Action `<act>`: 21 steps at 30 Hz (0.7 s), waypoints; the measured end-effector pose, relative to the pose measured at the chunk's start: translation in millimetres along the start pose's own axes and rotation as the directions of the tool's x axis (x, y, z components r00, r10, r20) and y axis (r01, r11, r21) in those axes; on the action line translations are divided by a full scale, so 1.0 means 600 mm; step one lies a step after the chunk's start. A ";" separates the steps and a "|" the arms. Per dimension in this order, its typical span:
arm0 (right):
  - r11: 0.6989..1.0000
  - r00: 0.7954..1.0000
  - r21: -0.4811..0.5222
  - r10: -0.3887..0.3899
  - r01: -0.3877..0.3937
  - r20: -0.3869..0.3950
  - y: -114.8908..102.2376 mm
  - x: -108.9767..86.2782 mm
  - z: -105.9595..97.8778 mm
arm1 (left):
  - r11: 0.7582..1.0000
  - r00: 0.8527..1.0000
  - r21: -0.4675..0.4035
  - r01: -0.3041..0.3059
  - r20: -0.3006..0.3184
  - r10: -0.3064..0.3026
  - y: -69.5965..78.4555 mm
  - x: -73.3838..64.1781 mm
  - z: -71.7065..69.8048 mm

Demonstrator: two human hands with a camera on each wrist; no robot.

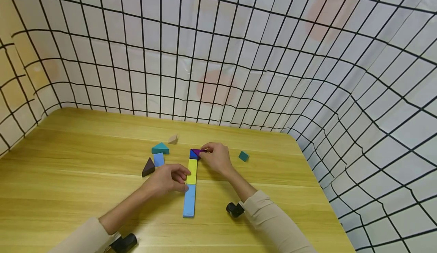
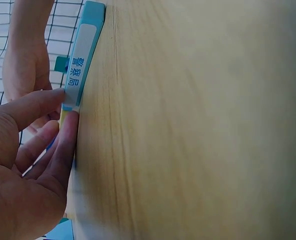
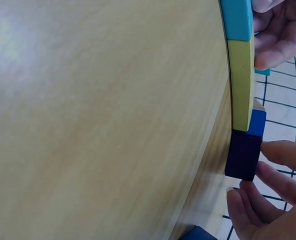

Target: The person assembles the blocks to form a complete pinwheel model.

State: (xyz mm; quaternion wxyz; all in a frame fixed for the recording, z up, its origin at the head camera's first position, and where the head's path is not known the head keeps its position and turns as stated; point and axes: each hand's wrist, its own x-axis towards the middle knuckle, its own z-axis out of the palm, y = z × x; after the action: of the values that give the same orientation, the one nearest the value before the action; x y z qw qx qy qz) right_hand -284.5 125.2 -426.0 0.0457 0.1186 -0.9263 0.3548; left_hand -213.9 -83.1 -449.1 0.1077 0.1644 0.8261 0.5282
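A straight row of flat blocks lies on the table: a light blue bar [image 1: 189, 203] nearest me, a yellow bar [image 1: 192, 171] beyond it, then a small blue triangular block [image 1: 192, 155] at the far end. My right hand [image 1: 217, 157] pinches a purple triangular block [image 1: 198, 152] against the blue one's right side. In the right wrist view that purple block [image 3: 243, 156] looks almost black. My left hand [image 1: 167, 179] rests along the row's left side, fingers loosely bent, thumb at the light blue bar and fingertips by the yellow. The left wrist view shows a white printed label [image 2: 80, 65] on the light blue bar.
Left of the row lie a teal triangular block [image 1: 160, 149], a light blue block [image 1: 158, 159] and a dark brown triangular block [image 1: 148, 167]. Farther back is a beige block [image 1: 173, 139]. A dark teal block [image 1: 243, 156] sits to the right. Black wire mesh [image 1: 194, 57] borders the table.
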 end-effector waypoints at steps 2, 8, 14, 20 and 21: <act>1.000 1.000 0.002 0.003 -0.003 0.002 -0.001 0.000 0.000 | 1.000 1.000 0.000 -0.002 0.001 0.002 0.000 0.000 0.000; 1.000 1.000 0.004 0.005 -0.005 0.005 -0.003 -0.002 -0.001 | 1.000 1.000 0.001 -0.002 -0.001 0.002 0.000 -0.001 0.000; 1.000 1.000 0.010 -0.004 0.004 0.007 -0.001 -0.001 -0.001 | 1.000 1.000 0.000 -0.004 -0.001 0.004 0.001 -0.002 0.000; 1.000 1.000 0.011 0.003 -0.004 0.012 -0.001 0.000 -0.003 | 1.000 1.000 0.008 0.000 -0.005 0.000 0.001 -0.002 0.000; 1.000 1.000 0.013 0.004 -0.004 0.012 -0.002 0.000 -0.004 | 1.000 1.000 0.008 0.000 -0.005 0.000 0.001 -0.002 0.000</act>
State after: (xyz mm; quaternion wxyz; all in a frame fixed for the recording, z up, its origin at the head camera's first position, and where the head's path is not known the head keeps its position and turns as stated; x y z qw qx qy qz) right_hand -284.3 126.0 -423.4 0.0385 0.1190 -0.9244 0.3603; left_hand -212.5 -83.4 -448.8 0.1048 0.1635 0.8285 0.5253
